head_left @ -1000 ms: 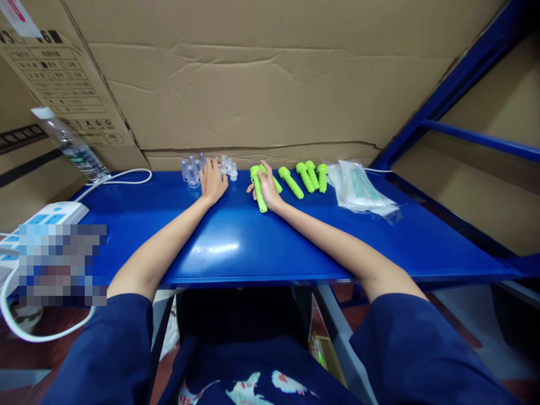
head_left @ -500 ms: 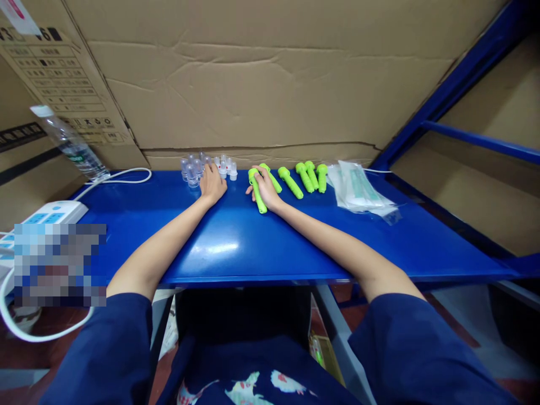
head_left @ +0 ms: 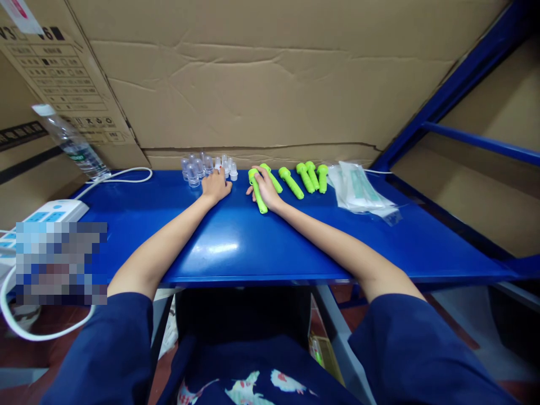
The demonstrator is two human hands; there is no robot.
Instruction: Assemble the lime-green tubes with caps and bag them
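My left hand (head_left: 216,187) lies on the blue shelf (head_left: 236,242), its fingertips reaching the small clear and white caps (head_left: 206,166) clustered at the back. Whether those fingers hold a cap is hidden. My right hand (head_left: 266,189) is curled around a bright green tube (head_left: 257,191) that lies on the shelf. Several more green tubes (head_left: 306,177) are lined up just to the right of it.
A pile of clear plastic pouches (head_left: 358,191) lies right of the tubes. A white power strip (head_left: 42,216) with its cable and a tilted water bottle (head_left: 70,143) are at the far left. Cardboard walls stand behind the shelf; a blue frame rises at the right.
My left hand has slid a little to the right along the caps. My right hand stays on the green tube.
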